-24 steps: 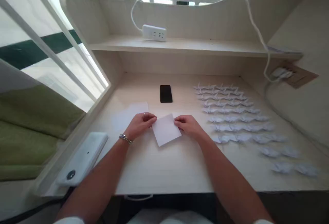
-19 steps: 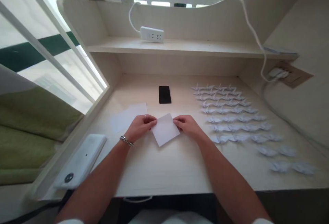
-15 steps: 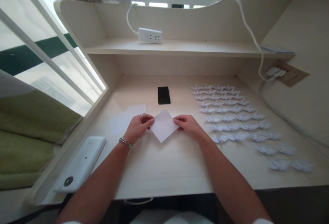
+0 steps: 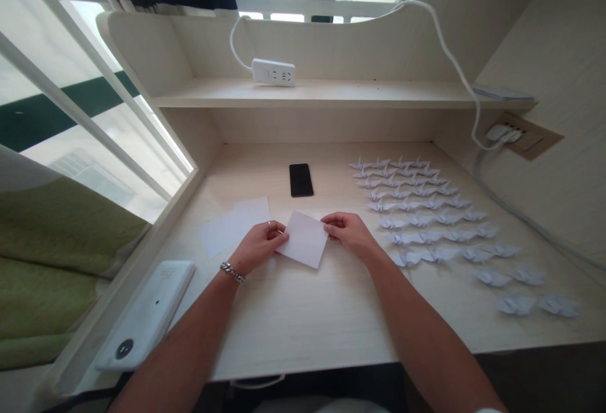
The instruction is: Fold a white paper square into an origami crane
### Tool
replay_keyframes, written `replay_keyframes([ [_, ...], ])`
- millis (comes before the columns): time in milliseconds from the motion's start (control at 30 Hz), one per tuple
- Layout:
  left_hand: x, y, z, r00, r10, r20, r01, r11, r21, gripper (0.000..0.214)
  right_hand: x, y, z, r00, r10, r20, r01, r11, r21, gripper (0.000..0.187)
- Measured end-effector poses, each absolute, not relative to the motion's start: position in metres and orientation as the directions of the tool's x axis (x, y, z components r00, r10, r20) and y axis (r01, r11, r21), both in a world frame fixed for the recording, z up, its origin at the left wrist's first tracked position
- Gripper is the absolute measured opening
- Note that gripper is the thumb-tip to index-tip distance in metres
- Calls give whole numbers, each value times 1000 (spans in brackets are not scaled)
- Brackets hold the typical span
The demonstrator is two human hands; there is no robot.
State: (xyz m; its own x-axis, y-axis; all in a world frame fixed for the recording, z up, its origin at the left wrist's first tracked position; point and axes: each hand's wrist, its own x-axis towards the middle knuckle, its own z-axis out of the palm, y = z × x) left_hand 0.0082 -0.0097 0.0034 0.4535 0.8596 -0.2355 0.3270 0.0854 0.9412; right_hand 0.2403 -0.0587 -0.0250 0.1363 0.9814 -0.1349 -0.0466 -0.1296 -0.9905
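A small square sheet of white paper [image 4: 304, 240] is held just above the desk between my two hands. My left hand [image 4: 263, 242], with a ring and a chain bracelet, pinches its left side between thumb and fingers. At the upper right corner, my right hand [image 4: 348, 231] pinches it the same way. The sheet looks flat, with no crease that I can make out. Beyond my left hand lie more white sheets [image 4: 234, 223], overlapping on the desk. To the right stand several rows of folded white paper cranes [image 4: 416, 204].
A black phone [image 4: 301, 180] lies behind the paper. At the left edge is a long white device [image 4: 149, 312]. A power strip [image 4: 273, 72] sits on the shelf [image 4: 331, 92]; a white cable [image 4: 454, 53] runs down to the wall socket [image 4: 525, 135]. The desk's front edge [image 4: 303, 372] is near me.
The square sheet has turned in my hands, from a corner pointing towards me to a tilted position. Both hands stay closed on it. The view has shifted slightly.
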Motion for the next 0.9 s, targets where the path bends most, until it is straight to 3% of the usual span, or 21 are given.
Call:
replay_keyframes([
  [167, 9, -9, 1, 434, 872, -226, 276, 111, 955, 28, 238, -58, -21, 215, 963, -163, -140, -134, -981, 26],
  [400, 8, -8, -4, 434, 868, -240, 206, 164, 965, 28, 236, -59, -19, 146, 972, -185, -191, -156, -969, 29],
  [700, 7, -7, -2, 424, 892, -157, 299, 26, 954, 32, 237, -66, -20, 62, 989, -134, 3, -135, -991, 31],
  [900, 9, -10, 5, 421, 901, -101, 387, -78, 919, 34, 234, -75, -16, 97, 985, -141, 63, -148, -987, 27],
])
